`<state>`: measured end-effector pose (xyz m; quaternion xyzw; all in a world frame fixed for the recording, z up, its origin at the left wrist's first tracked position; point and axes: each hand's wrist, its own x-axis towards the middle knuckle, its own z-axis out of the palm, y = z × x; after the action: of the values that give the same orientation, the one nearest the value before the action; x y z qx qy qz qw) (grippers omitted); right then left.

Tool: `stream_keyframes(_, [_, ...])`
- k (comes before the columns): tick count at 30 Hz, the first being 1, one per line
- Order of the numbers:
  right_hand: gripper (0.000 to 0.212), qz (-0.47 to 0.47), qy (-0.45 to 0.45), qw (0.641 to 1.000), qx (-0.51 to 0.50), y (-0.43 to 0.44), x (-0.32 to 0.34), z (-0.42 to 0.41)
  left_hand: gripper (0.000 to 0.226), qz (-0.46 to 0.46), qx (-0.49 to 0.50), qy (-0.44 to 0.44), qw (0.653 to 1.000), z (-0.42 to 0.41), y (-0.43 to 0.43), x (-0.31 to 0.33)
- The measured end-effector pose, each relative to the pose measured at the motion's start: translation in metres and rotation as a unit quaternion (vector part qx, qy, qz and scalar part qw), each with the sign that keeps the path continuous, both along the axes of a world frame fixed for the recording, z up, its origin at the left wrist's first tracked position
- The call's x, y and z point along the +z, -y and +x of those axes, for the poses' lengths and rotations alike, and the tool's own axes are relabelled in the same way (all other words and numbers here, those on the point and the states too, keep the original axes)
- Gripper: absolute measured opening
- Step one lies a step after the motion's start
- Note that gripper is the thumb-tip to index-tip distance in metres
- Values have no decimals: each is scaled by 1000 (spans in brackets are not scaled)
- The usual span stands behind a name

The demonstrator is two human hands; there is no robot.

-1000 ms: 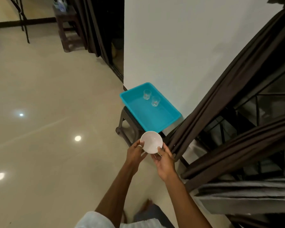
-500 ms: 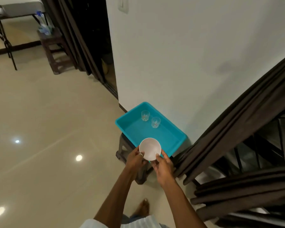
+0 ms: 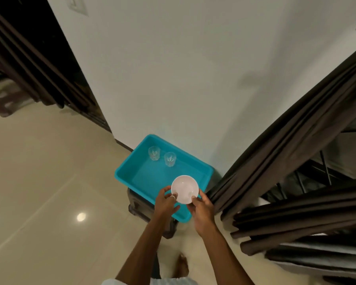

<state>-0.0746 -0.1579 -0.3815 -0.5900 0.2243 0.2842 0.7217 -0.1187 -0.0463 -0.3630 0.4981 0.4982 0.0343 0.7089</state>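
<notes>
Glossy white bowl (image 3: 184, 189), smooth turquoise plastic tub (image 3: 123, 177)

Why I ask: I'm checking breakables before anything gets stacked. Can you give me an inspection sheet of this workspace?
Surface: teal tray on a dark stool, against the white wall.
Job's things: white bowl, empty, held over the tray's near end; contact with the tray cannot be told.
Clutter: two clear glasses upright at the tray's far end, apart from the bowl.
Hands: left hand and right hand grip the bowl's rim on opposite sides.
Cables: nothing seen.
Surroundings: glossy tiled floor; dark curtain at right; bare foot below.
</notes>
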Motion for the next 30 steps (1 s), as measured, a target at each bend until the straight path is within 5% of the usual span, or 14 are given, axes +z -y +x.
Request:
stream_keyframes(17, [34,-114,-78,988,-75,-78,-33,47,26,-6,-164,-56,985,77,-94,-51])
stream_keyframes(30, [32,-139,-168,970,-105,-92,-96,87,26,-93,-300,-154,937,125,-138,-110])
